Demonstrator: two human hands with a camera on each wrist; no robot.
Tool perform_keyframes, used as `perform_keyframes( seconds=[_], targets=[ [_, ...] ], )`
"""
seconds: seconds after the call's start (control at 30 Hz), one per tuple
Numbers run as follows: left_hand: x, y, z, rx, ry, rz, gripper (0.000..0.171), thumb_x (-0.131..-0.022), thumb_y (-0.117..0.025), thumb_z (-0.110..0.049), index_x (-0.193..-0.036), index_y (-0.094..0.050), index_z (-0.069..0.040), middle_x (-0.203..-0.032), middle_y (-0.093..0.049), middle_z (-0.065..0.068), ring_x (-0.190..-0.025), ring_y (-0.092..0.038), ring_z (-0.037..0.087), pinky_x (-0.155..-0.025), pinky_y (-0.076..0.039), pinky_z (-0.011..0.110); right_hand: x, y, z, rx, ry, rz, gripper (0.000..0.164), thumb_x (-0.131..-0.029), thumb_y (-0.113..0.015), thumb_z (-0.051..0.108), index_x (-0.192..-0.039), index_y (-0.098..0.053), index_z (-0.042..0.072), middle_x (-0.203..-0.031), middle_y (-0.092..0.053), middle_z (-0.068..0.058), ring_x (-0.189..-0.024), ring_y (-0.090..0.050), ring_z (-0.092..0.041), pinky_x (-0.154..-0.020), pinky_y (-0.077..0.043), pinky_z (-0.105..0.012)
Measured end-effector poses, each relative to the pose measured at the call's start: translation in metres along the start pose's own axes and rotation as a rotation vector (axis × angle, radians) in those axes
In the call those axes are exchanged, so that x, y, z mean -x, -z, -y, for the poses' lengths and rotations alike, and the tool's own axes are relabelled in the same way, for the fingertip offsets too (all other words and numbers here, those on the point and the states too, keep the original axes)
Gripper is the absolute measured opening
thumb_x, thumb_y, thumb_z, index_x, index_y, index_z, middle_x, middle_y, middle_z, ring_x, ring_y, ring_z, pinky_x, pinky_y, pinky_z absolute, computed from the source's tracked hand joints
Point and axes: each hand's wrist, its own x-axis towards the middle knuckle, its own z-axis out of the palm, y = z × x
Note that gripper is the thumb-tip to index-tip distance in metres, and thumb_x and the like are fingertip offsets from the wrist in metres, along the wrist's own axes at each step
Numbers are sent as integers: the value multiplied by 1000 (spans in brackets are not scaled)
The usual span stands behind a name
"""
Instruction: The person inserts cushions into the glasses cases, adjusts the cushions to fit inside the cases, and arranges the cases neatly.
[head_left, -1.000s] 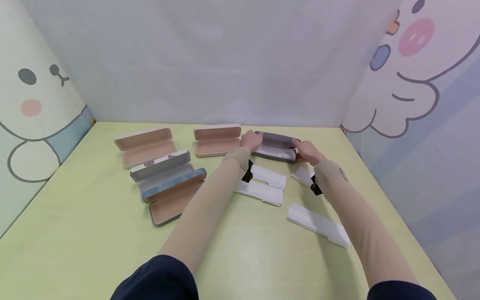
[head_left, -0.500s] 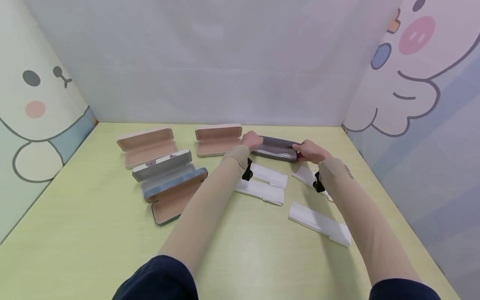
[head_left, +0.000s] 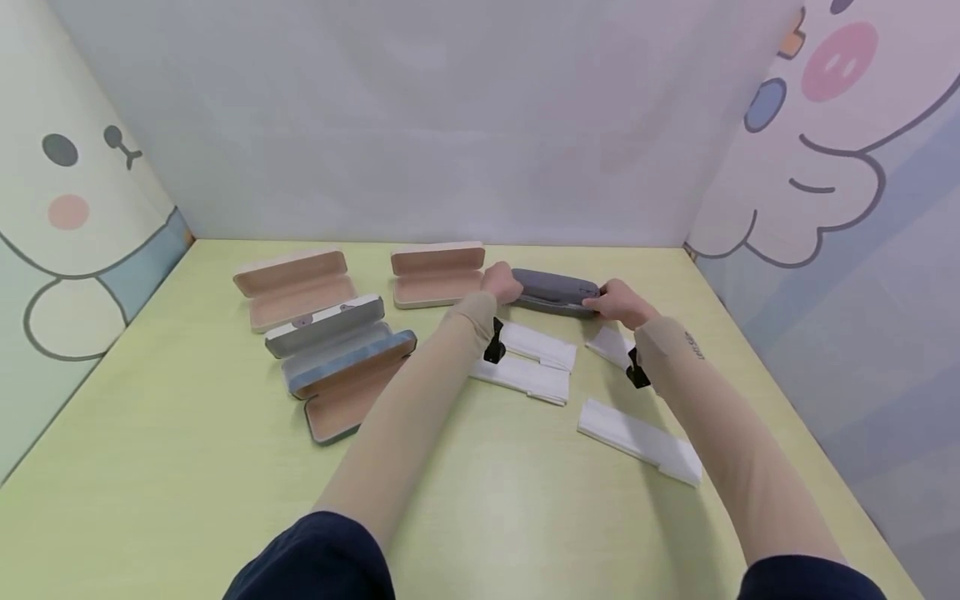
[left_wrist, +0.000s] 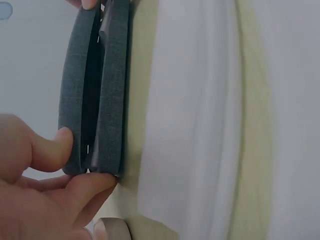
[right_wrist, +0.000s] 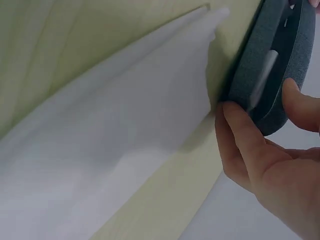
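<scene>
A dark grey glasses case (head_left: 557, 290) lies at the back of the table, its lid nearly down with a narrow gap along the front. My left hand (head_left: 502, 283) grips its left end, the thumb on the lid and the fingers at the base, as the left wrist view shows around the case (left_wrist: 111, 90). At the other end my right hand (head_left: 622, 303) holds the case likewise, thumb on the lid. Something white shows in the gap of the case (right_wrist: 272, 65) in the right wrist view.
To the left stand several open glasses cases: two pink-lined ones (head_left: 300, 287) (head_left: 437, 277) at the back, a grey-lined one (head_left: 330, 337) and a blue-edged one (head_left: 352, 387). Folded white cloths (head_left: 528, 379) (head_left: 637, 440) lie in front of the hands.
Both hands have brought the dark grey case's lid down from wide open to nearly closed. The other cases and the cloths have stayed where they were.
</scene>
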Motion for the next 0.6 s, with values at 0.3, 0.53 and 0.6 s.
perform_keyframes(
  seconds=[0.3, 0.53, 0.6],
  targets=[
    [64, 17, -36, -138, 83, -133, 15, -89, -49, -5, -95, -62, 0, -93, -64, 11, -75, -49, 17, -67, -42, 26, -5, -18, 2, 179, -20, -167, 41, -93, -55, 19, -118, -48, -14, -121, -51, -29, -100, -48, -30, -85, -43, -38],
    [44, 4, -30, -57, 84, -166, 9, -89, -50, -4, -86, -59, -2, -84, -60, 9, -74, -48, 19, -65, -40, 28, 0, -14, 2, 226, -29, -158, 42, -95, -53, 18, -118, -43, -15, -118, -48, -28, -98, -45, -30, -92, -42, -43],
    [44, 0, -31, -19, 93, -164, 16, -90, -51, -4, -74, -49, -6, -73, -49, 6, -68, -42, 18, -62, -37, 28, 0, -12, -1, 222, -42, -152, 44, -95, -53, 18, -120, -42, -16, -121, -48, -30, -100, -45, -30, -94, -42, -43]
  ],
)
